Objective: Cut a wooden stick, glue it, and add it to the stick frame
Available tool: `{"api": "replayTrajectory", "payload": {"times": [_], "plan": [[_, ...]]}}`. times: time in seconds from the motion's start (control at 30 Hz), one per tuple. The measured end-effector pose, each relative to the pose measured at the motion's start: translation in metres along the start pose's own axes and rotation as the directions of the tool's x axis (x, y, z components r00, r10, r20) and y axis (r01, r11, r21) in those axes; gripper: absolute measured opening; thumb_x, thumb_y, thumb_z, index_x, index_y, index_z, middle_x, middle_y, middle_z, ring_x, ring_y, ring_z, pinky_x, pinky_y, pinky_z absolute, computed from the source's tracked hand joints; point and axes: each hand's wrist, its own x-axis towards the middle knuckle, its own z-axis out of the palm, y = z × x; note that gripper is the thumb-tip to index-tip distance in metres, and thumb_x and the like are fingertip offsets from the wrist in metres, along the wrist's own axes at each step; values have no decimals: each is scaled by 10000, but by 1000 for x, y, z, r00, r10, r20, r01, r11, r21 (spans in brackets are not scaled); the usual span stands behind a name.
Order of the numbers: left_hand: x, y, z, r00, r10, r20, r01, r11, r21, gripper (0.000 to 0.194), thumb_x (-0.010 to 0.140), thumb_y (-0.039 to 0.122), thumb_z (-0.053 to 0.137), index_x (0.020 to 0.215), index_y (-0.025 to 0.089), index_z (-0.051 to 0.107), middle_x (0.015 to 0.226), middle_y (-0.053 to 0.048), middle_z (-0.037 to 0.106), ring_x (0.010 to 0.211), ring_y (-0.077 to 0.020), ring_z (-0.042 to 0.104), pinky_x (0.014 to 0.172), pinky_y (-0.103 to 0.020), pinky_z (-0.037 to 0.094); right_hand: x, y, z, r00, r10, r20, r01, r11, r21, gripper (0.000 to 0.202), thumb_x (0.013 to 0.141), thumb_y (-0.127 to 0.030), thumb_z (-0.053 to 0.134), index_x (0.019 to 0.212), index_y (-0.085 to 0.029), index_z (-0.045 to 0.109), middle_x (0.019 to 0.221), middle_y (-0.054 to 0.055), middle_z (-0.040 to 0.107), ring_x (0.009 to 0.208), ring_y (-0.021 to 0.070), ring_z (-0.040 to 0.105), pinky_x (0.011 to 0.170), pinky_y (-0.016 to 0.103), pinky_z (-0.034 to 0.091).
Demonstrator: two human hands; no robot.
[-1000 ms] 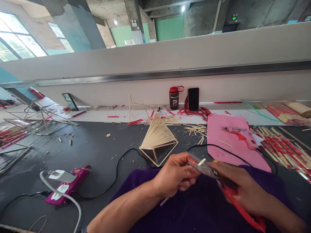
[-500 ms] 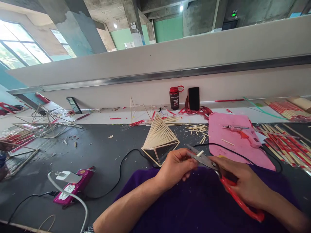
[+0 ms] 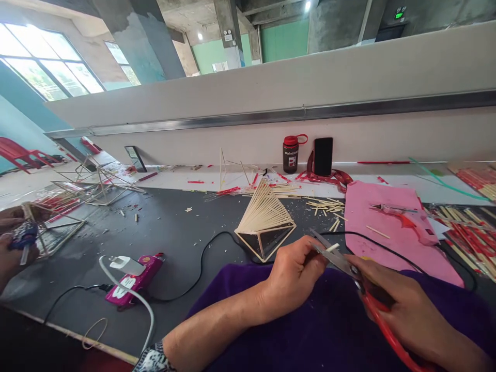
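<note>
Head view: we list one pale, slim wooden stick (image 3: 332, 248), still between the blades of red-handled steel scissors (image 3: 342, 261); left hand (image 3: 296, 274) pinching it, right hand (image 3: 399, 302) gripping handles. Newly showing, far left: a co-worker's hand (image 3: 8, 258). Our cut seems unfinished.

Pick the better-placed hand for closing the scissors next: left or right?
Right, most likely: the right hand grips the red-handled scissors, with the pale stick at their blades. The left hand seems occupied holding that stick.
</note>
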Motion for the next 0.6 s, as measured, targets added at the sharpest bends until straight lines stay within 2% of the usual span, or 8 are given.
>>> {"api": "replayTrajectory", "payload": {"times": [0.13, 0.27, 0.43, 0.6], "plan": [[-3, 2, -1, 999, 49, -20, -48, 995, 84, 114, 851, 174, 477, 826, 145, 584, 724, -8, 581, 645, -100, 507, 643, -202, 405, -1, -2, 2, 1000, -18, 3, 18, 1000, -7, 666, 728, -80, 518, 1341, -331, 455, 860, -16, 658, 686, 138, 642, 593, 206, 518], [-2, 1, -4, 999, 21, 36, -21, 1000, -4, 138, 867, 208, 492, 816, 147, 604, 697, 7, 568, 622, -87, 485, 622, -191, 393, -2, -3, 3, 1000, -3, 15, 3, 1000, 3, 692, 708, -71, 515, 1347, -328, 452, 789, -40, 635, 602, 115, 603, 560, 198, 501], [1, 0, -5, 984, -126, 128, 156, 953, -259, 130, 823, 265, 574, 765, 150, 589, 586, 41, 464, 524, -62, 380, 526, -188, 326, -2, -2, 1, 998, 21, 56, -22, 999, 30, 637, 728, -90, 507, 1329, -301, 476, 712, -44, 593, 544, 110, 554, 496, 196, 464], [3, 4, -4, 945, -271, 185, 326, 835, -443, 289, 737, 416, 690, 711, 149, 583, 524, 46, 469, 456, -45, 379, 449, -178, 281, 2, 0, -3, 995, -28, 94, 24, 999, 40, 557, 752, -101, 506, 1289, -248, 513, 742, -25, 603, 552, 106, 534, 513, 203, 452]]}}
